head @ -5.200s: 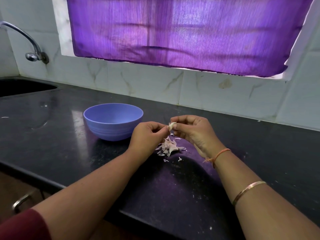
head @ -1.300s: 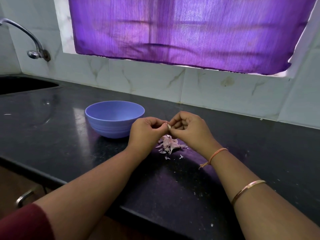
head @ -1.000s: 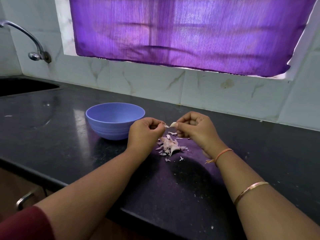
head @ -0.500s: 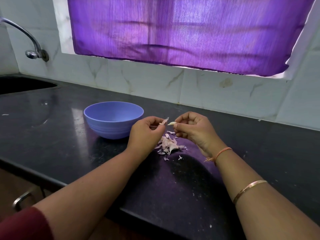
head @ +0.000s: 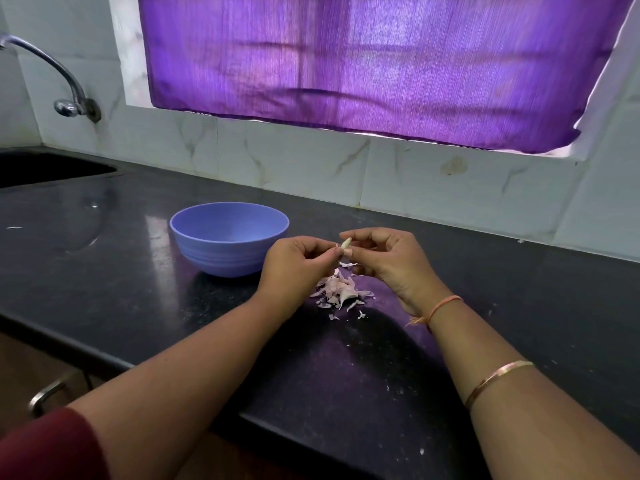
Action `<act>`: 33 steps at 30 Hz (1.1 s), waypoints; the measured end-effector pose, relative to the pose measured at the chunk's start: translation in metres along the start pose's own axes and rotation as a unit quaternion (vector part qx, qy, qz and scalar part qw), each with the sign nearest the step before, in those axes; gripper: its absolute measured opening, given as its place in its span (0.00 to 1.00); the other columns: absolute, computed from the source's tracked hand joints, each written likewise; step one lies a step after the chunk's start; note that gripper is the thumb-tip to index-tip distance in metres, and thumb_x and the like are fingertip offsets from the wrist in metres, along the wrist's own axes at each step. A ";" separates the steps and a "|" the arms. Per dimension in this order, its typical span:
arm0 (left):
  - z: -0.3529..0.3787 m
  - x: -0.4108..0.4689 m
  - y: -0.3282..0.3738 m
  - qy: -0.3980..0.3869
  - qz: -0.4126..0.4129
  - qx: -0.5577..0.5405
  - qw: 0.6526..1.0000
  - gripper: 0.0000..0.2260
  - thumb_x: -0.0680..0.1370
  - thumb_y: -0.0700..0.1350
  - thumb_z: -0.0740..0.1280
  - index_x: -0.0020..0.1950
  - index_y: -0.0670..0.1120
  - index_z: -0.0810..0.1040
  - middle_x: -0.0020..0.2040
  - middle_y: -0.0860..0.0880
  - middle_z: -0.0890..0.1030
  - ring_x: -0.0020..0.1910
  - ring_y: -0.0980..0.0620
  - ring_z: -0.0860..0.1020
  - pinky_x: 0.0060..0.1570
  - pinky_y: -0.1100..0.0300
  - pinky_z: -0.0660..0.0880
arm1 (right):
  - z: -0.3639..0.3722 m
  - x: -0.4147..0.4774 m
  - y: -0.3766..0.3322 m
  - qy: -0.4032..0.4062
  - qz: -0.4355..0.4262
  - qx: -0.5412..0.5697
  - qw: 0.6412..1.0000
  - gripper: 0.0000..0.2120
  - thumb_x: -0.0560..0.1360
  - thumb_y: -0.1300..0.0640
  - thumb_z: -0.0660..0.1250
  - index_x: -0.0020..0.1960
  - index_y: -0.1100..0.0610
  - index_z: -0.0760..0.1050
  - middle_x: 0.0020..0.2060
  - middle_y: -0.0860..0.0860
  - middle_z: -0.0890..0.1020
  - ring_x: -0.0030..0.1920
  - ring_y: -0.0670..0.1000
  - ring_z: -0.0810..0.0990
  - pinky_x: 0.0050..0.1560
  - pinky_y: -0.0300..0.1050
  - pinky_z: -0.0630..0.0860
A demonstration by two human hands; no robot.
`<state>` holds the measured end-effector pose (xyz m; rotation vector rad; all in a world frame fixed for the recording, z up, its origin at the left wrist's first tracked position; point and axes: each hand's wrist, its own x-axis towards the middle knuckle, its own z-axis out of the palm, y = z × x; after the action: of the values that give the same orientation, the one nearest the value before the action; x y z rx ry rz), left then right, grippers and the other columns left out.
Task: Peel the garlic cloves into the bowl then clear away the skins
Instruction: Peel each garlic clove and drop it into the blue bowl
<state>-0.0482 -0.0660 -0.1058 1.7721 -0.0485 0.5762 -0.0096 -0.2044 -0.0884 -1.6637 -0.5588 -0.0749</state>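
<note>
A small pale garlic clove (head: 346,243) is pinched in the fingertips of my right hand (head: 388,261), held above the black counter. My left hand (head: 294,268) is closed beside it, its thumb and finger touching the clove's left end. Under both hands lies a heap of pinkish garlic skins (head: 337,289) with what looks like a clove among them. A blue-purple bowl (head: 194,233) stands just left of my left hand; I see nothing on the visible part of its inside.
The black counter (head: 104,271) runs left to a dark sink (head: 41,168) with a chrome tap (head: 69,98) on the tiled wall. The counter's front edge is close below my forearms. Small skin flecks (head: 360,315) lie scattered near the heap.
Half a second ago my left hand held a strip of skin pulled away from the clove; now the hands are together again at the clove, and that strip is gone from view.
</note>
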 end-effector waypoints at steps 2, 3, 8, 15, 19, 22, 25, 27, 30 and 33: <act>0.000 0.000 0.000 0.003 0.000 0.003 1.000 0.03 0.74 0.41 0.70 0.43 0.47 0.84 0.37 0.46 0.84 0.38 0.49 0.82 0.44 0.56 0.80 | 0.001 -0.001 0.000 0.000 -0.005 -0.009 1.000 0.11 0.70 0.68 0.70 0.49 0.57 0.81 0.38 0.52 0.81 0.40 0.48 0.80 0.45 0.44 0.81; 0.000 0.000 0.000 0.006 0.001 0.007 1.000 0.03 0.74 0.41 0.70 0.43 0.46 0.84 0.37 0.46 0.84 0.38 0.48 0.82 0.44 0.56 0.80 | 0.002 -0.001 0.000 -0.001 -0.006 -0.010 1.000 0.11 0.71 0.68 0.69 0.51 0.57 0.81 0.38 0.52 0.82 0.41 0.48 0.80 0.45 0.44 0.81; 0.000 0.001 -0.002 0.015 0.015 0.041 0.999 0.04 0.74 0.41 0.71 0.46 0.43 0.84 0.37 0.49 0.84 0.38 0.51 0.82 0.43 0.58 0.79 | 0.003 -0.001 0.001 -0.005 -0.002 0.012 1.000 0.13 0.72 0.70 0.67 0.56 0.65 0.78 0.42 0.54 0.83 0.40 0.48 0.82 0.46 0.39 0.81; -0.002 0.000 0.000 0.028 0.038 0.072 0.996 0.04 0.74 0.39 0.69 0.44 0.43 0.84 0.34 0.52 0.82 0.35 0.55 0.81 0.39 0.64 0.77 | 0.006 0.001 0.003 -0.009 -0.015 -0.014 1.000 0.15 0.72 0.71 0.67 0.58 0.66 0.77 0.46 0.57 0.82 0.43 0.49 0.81 0.49 0.40 0.80; -0.001 0.000 0.001 0.032 0.033 0.062 0.997 0.04 0.74 0.39 0.69 0.41 0.44 0.83 0.33 0.53 0.81 0.35 0.53 0.81 0.39 0.62 0.77 | 0.007 0.002 0.003 -0.016 -0.035 -0.049 0.998 0.19 0.69 0.73 0.68 0.60 0.65 0.76 0.42 0.55 0.81 0.44 0.49 0.79 0.53 0.42 0.79; -0.001 0.000 0.001 0.030 0.028 0.038 0.998 0.06 0.74 0.39 0.69 0.38 0.47 0.82 0.34 0.49 0.83 0.36 0.50 0.81 0.40 0.60 0.78 | 0.009 0.005 0.003 -0.008 -0.066 -0.118 0.991 0.19 0.69 0.72 0.69 0.59 0.62 0.77 0.39 0.50 0.78 0.42 0.49 0.77 0.53 0.47 0.78; -0.001 0.000 0.002 0.024 0.015 0.001 1.000 0.07 0.74 0.39 0.69 0.38 0.48 0.82 0.36 0.47 0.84 0.38 0.48 0.82 0.43 0.57 0.79 | 0.011 0.004 0.004 0.008 -0.094 -0.180 0.979 0.16 0.71 0.67 0.70 0.58 0.58 0.79 0.40 0.50 0.77 0.41 0.48 0.77 0.53 0.47 0.78; -0.001 -0.001 0.003 0.010 0.000 -0.014 1.000 0.07 0.74 0.39 0.69 0.39 0.50 0.81 0.36 0.48 0.83 0.39 0.49 0.81 0.44 0.58 0.79 | 0.010 0.004 0.004 0.014 -0.102 -0.194 0.976 0.16 0.71 0.66 0.70 0.58 0.58 0.79 0.40 0.49 0.77 0.39 0.44 0.77 0.52 0.45 0.78; -0.001 -0.001 0.003 0.001 -0.007 -0.028 1.000 0.05 0.74 0.38 0.70 0.41 0.48 0.82 0.37 0.49 0.84 0.39 0.50 0.81 0.43 0.59 0.79 | 0.010 0.004 0.003 0.009 -0.106 -0.214 0.971 0.17 0.72 0.65 0.69 0.60 0.56 0.78 0.41 0.48 0.77 0.41 0.49 0.80 0.53 0.46 0.78; -0.003 -0.001 0.003 0.007 -0.008 -0.039 0.999 0.06 0.74 0.37 0.70 0.40 0.48 0.82 0.37 0.48 0.84 0.39 0.50 0.82 0.44 0.59 0.79 | 0.010 0.005 0.003 0.007 -0.121 -0.268 0.956 0.18 0.73 0.66 0.68 0.61 0.56 0.77 0.44 0.54 0.79 0.44 0.53 0.80 0.53 0.41 0.76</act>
<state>-0.0514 -0.0649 -0.1031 1.6909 -0.0466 0.5663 -0.0063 -0.1930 -0.0916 -2.1068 -0.7779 -0.4506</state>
